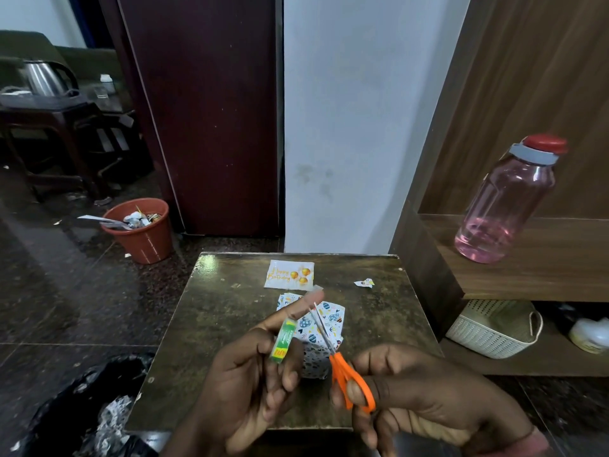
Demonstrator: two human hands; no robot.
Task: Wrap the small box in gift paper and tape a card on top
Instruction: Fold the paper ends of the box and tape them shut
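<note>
Wrapped box (321,328) sits on the dark table (230,311), partly hidden behind both hands and just beyond them. Its paper is white with coloured egg shapes. The left hand (250,374) curls its fingers round a small green tape roll (282,339), with the forefinger stretched up and a strip of clear tape (314,293) stuck along its tip. The right hand (412,394) has thumb and fingers through the orange handles of the scissors (342,361), so that grip is closed on them; the thin blades point up toward the taped fingertip and cross in front of the box. Farther from the hands than the box, a "Happy Birthday" card (289,274) lies flat on the table, apart from the box. A small scrap of paper (364,283) lies beyond the right hand. A pink bottle (504,206) stands on the shelf farther right.
</note>
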